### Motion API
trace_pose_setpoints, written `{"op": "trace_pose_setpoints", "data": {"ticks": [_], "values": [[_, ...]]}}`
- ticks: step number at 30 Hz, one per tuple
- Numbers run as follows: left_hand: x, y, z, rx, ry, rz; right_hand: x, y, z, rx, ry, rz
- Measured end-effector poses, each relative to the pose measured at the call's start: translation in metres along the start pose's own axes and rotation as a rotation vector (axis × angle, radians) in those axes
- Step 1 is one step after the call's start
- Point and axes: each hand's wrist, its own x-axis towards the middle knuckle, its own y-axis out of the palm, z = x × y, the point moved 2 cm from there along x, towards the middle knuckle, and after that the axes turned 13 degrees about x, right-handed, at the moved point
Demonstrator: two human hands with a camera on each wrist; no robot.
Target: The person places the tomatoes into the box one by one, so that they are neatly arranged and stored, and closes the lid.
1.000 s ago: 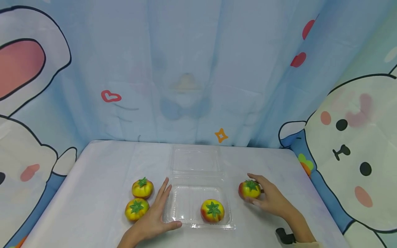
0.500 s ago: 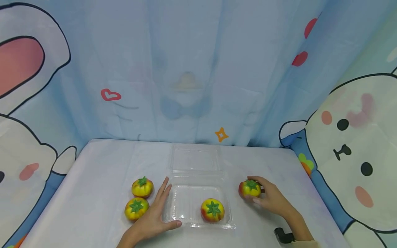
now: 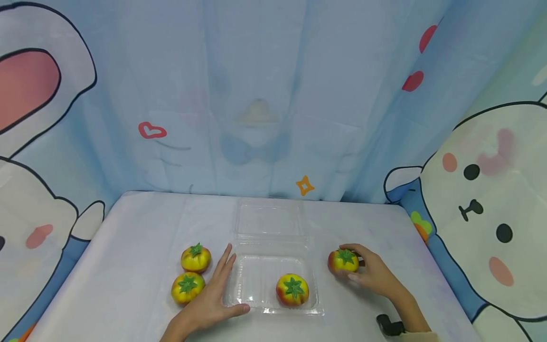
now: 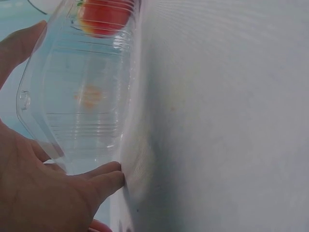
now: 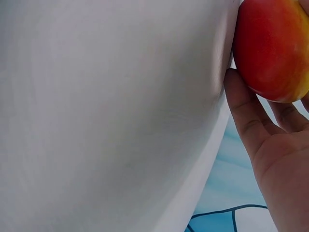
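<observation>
My right hand (image 3: 371, 271) holds a round yellow-and-red fruit with a green star-shaped leafy top (image 3: 344, 261), thumb and fingers around its sides, on the tablecloth right of the container. The right wrist view shows this fruit's red side (image 5: 270, 48) by the fingers. My left hand (image 3: 212, 297) lies spread at the left side of a clear plastic clamshell container (image 3: 256, 308), thumb by its front edge. In the left wrist view the fingers touch or nearly touch the container wall (image 4: 34, 111). A similar fruit (image 3: 292, 290) sits in the container's right half.
Two more such fruits, a farther one (image 3: 195, 259) and a nearer one (image 3: 188, 288), lie left of my left hand. The container's lid (image 3: 270, 219) is folded back flat. White cloth covers the table (image 3: 145, 228), with a blue printed curtain (image 3: 256, 95) behind.
Almost nothing differs. My right hand's fingers settle slightly on the fruit, which stays in place. My left hand keeps its position by the container.
</observation>
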Motion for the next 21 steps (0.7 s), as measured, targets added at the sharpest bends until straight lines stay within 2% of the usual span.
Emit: {"op": "trace_pose_setpoints", "data": {"ticks": [9,21], "values": [[-0.001,0.0,-0.001,0.0,-0.006,0.005,-0.001,0.001,0.003,0.003,-0.005,-0.01],[0.0,0.0,-0.002,0.005,0.001,0.002,0.002,-0.001,0.033,-0.002,-0.036,-0.025]]}}
